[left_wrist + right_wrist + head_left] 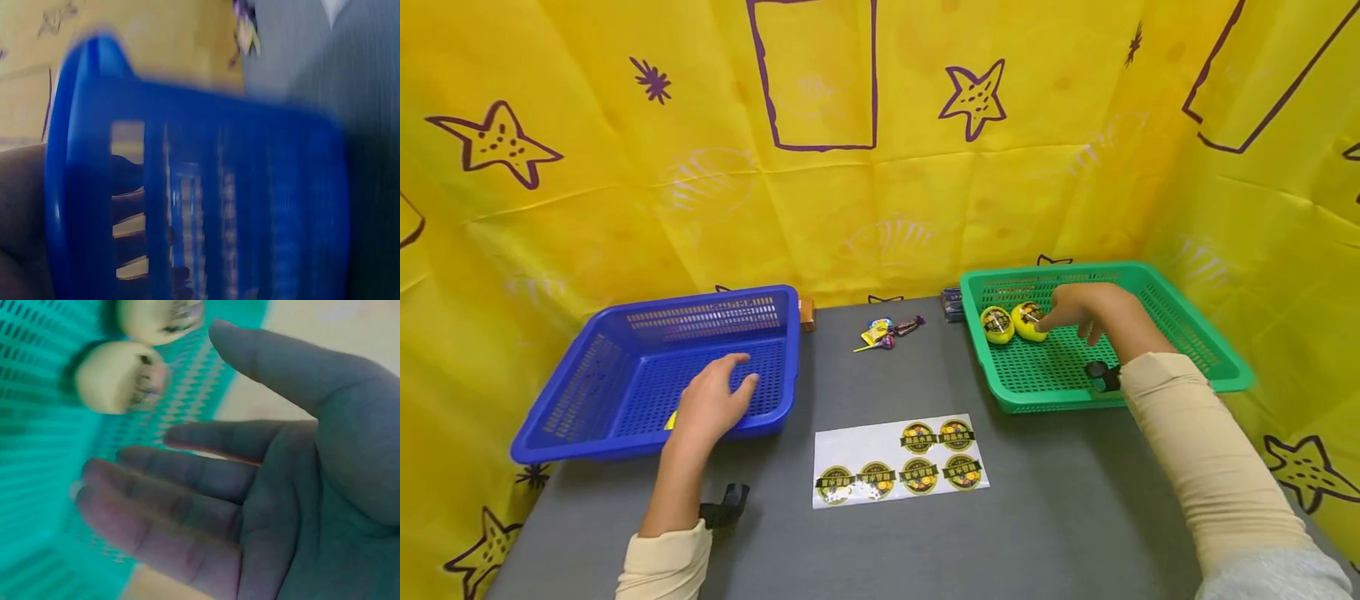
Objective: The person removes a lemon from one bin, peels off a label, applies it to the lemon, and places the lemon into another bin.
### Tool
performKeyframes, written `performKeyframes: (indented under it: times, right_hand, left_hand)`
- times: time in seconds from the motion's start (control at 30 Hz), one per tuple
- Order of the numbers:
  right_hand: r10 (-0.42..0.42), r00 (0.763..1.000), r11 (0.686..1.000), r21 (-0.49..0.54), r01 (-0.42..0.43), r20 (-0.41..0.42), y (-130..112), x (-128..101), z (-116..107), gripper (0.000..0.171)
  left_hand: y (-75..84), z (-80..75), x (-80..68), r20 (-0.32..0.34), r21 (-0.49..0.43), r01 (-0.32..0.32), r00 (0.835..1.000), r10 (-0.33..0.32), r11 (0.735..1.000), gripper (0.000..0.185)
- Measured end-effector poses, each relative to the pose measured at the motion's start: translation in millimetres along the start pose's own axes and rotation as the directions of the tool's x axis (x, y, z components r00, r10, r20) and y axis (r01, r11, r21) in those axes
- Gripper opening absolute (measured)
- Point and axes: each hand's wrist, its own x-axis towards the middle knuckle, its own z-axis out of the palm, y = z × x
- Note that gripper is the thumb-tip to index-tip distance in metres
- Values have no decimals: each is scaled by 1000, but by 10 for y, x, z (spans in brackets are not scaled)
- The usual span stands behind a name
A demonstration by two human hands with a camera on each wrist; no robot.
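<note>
Backdrop: yellow cloth printed with purple starfish and pale shells, rising behind and at both sides.
Table: grey, carrying the items below.
Blue plastic basket: slotted walls, left side.
Green plastic basket: perforated, right side.
Sticker sheet: white, between and nearer than the baskets; six round black-and-gold labels, two in the far row, four in the near.
Hands, two. Left hand: over the near right part of the blue basket, fingers loosely extended, thumb spread, nothing seen in its grasp; in its wrist view, fingers show through the wall slots. Right hand: over the green basket, palm bare, fingers gently bent, thumb wide, near the fruit but apart.
Labelled round yellow fruit, two: side by side, far left of the green basket.
Small boxes: orange-brown beside the blue basket; dark beside the green.
Yellow item: in the blue basket, mostly hidden.
Sweets: lollipop, yellow-wrapped candy, purple-wrapped candy, clustered at the far middle.
</note>
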Motion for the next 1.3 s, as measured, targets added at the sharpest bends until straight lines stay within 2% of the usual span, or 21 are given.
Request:
performKeyframes:
  times: [0.07, 0.13, 0.23, 0.33, 0.4, 0.47, 0.53, 0.57, 0.63, 0.83, 0.97, 1.1, 1.17, 1.23, 1.3]
  right_hand:
    - [-67, 997, 997, -46, 66, -38, -94, -144, 40, 75]
    - [-151, 983, 982, -128, 138, -101, -195, -283, 134, 72]
    - [-277, 935, 948, -223, 227, -223, -348, -454, 376, 68]
    - [-396, 846, 913, -254, 320, -357, -449, -535, 716, 64]
    - [-466, 768, 884, -272, 381, -439, -478, -529, 965, 64]
    - [-520, 693, 854, -298, 426, -499, -489, -501, 1197, 67]
    - [-557, 639, 830, -332, 448, -530, -488, -458, 1389, 69]
    - [-565, 624, 825, -347, 446, -540, -487, -441, 1464, 69]
    - [-567, 609, 824, -365, 434, -555, -484, -414, 1571, 70]
    - [-538, 625, 843, -357, 403, -565, -488, -379, 1647, 71]
    - [-529, 639, 849, -352, 395, -558, -493, -379, 1650, 69]
    - [-512, 649, 859, -338, 385, -562, -498, -375, 1654, 69]
    - [-504, 652, 863, -335, 377, -566, -503, -372, 1657, 69]
    - [-499, 652, 867, -340, 365, -571, -508, -368, 1663, 69]
    - [-497, 648, 867, -356, 348, -577, -511, -359, 1671, 69]
  left_hand:
    - [-167, -136, -10, 88, 56, 26, 996, -31, 998, 52]
    - [-312, -261, -1, 193, 96, 28, 980, -47, 995, 60]
    - [-474, -427, 47, 355, 130, 8, 933, -54, 991, 69]
    - [-565, -531, 111, 465, 155, 8, 882, -80, 988, 68]
    - [-601, -556, 151, 512, 158, 21, 853, -100, 987, 62]
    - [-627, -556, 177, 542, 146, 40, 833, -114, 988, 55]
    - [-648, -544, 192, 558, 133, 49, 822, -115, 990, 49]
    - [-658, -538, 198, 562, 124, 42, 821, -105, 991, 47]
    - [-676, -523, 206, 562, 107, 16, 824, -74, 994, 43]
    - [-695, -501, 193, 541, 63, -60, 841, 16, 996, 41]
    - [-682, -475, 164, 483, -4, -107, 870, 95, 994, 45]
    - [-598, -481, 145, 424, -141, -68, 897, 122, 988, 47]
    - [-523, -494, 144, 381, -216, -45, 916, 126, 975, 49]
    - [-428, -498, 146, 317, -298, -48, 937, 147, 953, 49]
    - [-314, -478, 163, 231, -400, -81, 955, 185, 913, 48]
